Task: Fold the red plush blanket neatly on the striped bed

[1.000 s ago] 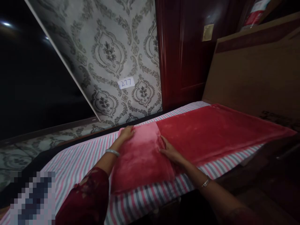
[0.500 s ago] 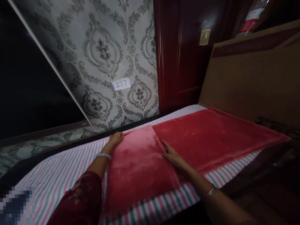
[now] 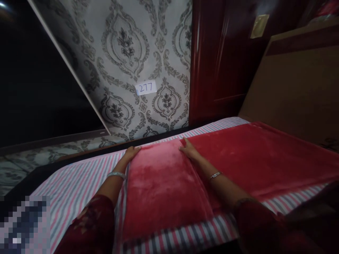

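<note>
On the striped bed sheet [image 3: 79, 183], I see both hands pressed flat on a red plush blanket [image 3: 251, 155], part of it doubled over into a paler folded panel [image 3: 161, 183]. The left hand [image 3: 131, 152] lies open, fingers spread, at the panel's far left corner, nothing gripped; a pale bangle [image 3: 116, 174] circles that wrist. The right hand [image 3: 188, 151] lies open too, palm down on the seam where the panel's right edge meets the darker single layer, a thin bracelet [image 3: 215, 174] behind it. Neither hand closes on the cloth; both only bear down on it.

The blanket spreads rightward from the panel, toward a tall sheet of cardboard [image 3: 296, 91] leaning beyond its far right corner. Behind the panel stands patterned wallpaper [image 3: 124, 53] with a paper label [image 3: 146, 87] reading 277, and to the right of that a dark red door [image 3: 219, 60].

From my seat, the risk I judge greatest is slippage: the pile looks slick, and with open palms only, a push along the seam could drag the top layer askew and leave the panel's edges out of line. The room is dim, so a skewed near edge could pass unseen.
</note>
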Motion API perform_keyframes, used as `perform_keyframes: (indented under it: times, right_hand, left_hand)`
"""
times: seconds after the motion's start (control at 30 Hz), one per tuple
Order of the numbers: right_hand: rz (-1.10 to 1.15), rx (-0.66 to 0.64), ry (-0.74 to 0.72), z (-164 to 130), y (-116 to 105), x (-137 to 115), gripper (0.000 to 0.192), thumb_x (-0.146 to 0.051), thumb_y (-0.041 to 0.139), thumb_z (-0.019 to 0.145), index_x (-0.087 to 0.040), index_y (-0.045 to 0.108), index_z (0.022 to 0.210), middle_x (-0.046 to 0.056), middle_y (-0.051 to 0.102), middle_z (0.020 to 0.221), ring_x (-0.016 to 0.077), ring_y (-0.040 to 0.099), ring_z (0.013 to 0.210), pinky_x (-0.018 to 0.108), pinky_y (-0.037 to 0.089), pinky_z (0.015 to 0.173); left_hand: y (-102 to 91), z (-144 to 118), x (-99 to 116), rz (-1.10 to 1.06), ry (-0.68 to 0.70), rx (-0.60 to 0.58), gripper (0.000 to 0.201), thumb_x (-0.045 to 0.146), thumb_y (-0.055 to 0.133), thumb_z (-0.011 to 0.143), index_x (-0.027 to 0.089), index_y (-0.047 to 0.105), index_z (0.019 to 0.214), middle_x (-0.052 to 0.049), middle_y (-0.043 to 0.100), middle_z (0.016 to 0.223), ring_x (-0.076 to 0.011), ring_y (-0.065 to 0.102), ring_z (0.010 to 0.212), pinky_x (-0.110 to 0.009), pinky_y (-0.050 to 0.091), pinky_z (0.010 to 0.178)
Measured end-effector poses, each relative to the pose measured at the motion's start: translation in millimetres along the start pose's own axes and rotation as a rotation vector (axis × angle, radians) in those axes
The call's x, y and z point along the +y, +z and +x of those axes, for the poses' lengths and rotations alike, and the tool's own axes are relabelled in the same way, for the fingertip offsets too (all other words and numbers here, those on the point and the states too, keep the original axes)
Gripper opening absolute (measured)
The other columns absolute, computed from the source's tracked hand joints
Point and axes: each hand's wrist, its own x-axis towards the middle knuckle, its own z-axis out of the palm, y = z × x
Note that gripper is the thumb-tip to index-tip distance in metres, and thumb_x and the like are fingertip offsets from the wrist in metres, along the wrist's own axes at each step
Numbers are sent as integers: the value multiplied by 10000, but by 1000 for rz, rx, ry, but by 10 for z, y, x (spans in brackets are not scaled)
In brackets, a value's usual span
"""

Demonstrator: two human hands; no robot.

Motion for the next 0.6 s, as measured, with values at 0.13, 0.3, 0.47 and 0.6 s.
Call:
perform_keyframes:
  times: [0.13, 0.3, 0.47, 0.6]
  right_hand:
    - [-84, 104, 87, 14, 79, 113, 779, -207, 565, 730, -140, 370, 1481, 91, 704, 964, 267, 671, 847, 456, 549, 831]
    - [-142, 154, 59, -59, 123, 240, 677, -180, 572, 704, -192, 502, 1377, 99, 701, 1073, 288, 653, 991, 486, 494, 953]
    - [-137, 138, 62, -44, 85, 192, 633, -205, 602, 709, -201, 547, 1339, 112, 690, 1142, 304, 642, 1055, 491, 475, 993]
    - [-95, 71, 99, -156, -33, 95, 682, -332, 625, 772, -177, 474, 1419, 137, 670, 1215, 324, 629, 1106, 514, 485, 980]
  left_hand:
    - [113, -27, -9, -52, -34, 37, 276, 359, 588, 846, 132, 660, 984, -150, 733, 1042, -275, 684, 976, -298, 501, 728]
    - [166, -121, -11, -151, -53, 65, 306, 349, 569, 861, 120, 641, 1051, -182, 694, 1136, -295, 661, 1042, -324, 497, 776]
    - [13, -437, -127, -315, -35, 6, 515, 531, 593, 847, 133, 613, 1172, -135, 712, 1118, -258, 679, 1002, -301, 523, 750]
    - [-78, -958, -304, -417, -25, -82, 582, 532, 600, 868, 138, 552, 1294, -136, 701, 1185, -224, 690, 1019, -273, 545, 779]
